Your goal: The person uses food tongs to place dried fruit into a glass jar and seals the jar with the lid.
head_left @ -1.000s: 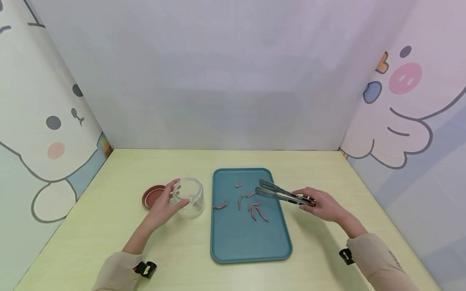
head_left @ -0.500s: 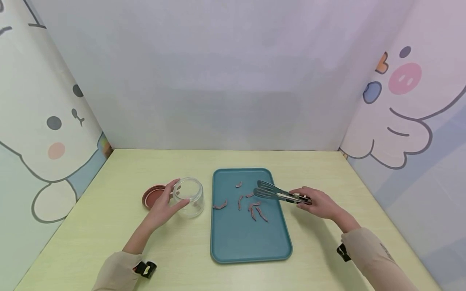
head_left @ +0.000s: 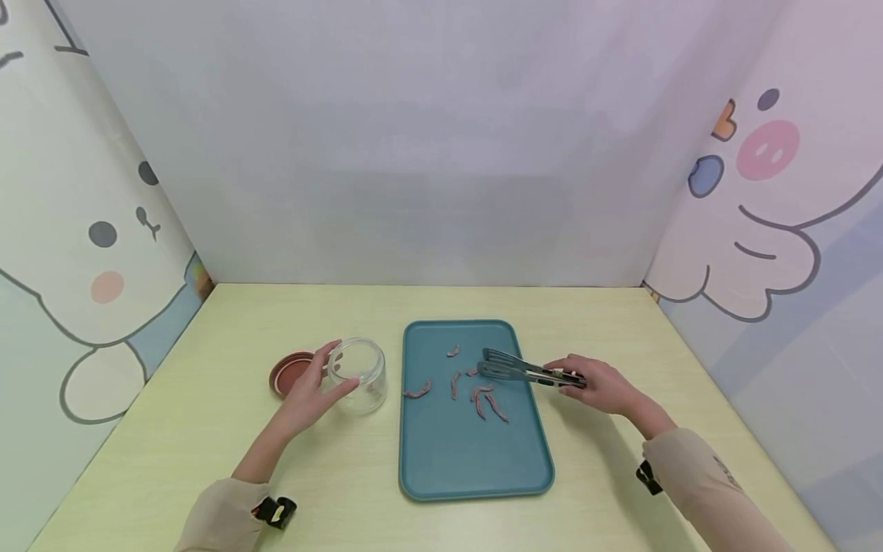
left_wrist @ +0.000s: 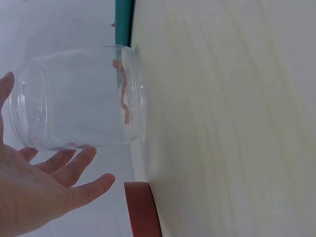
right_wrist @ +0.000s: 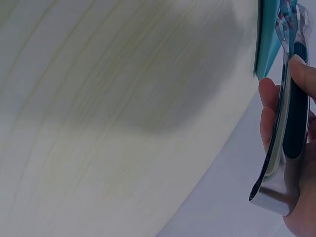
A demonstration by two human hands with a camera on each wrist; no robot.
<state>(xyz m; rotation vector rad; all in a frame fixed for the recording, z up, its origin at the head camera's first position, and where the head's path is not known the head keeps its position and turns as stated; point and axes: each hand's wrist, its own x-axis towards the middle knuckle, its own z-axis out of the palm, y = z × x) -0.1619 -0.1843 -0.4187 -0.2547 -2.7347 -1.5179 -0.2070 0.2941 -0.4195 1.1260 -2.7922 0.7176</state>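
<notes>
My left hand (head_left: pixel 306 399) holds a clear jar (head_left: pixel 366 387) near its open mouth, thumb on one side and fingers on the other. The jar stands upright on the table; in the left wrist view a reddish-brown strip (left_wrist: pixel 123 94) shows at its base, apparently inside. My right hand (head_left: pixel 599 385) grips metal tongs (head_left: pixel 538 374) with dark handle panels. The tongs' slotted tips are slightly apart over the blue tray (head_left: pixel 469 468), just above a short strip (head_left: pixel 472 372) that they partly hide. Several thin, wrinkled pinkish-brown strips (head_left: pixel 497 408) lie about the tray.
A reddish-brown round lid (head_left: pixel 290 373) lies left of the jar, partly behind my left hand. The pale wooden table (head_left: pixel 345 483) runs back to a plain grey wall (head_left: pixel 428 192). Printed cartoon panels (head_left: pixel 766 230) stand at both sides.
My right hand has moved a little left, bringing the tongs' tips lower and closer to the short strip. The left hand and the jar have stayed put.
</notes>
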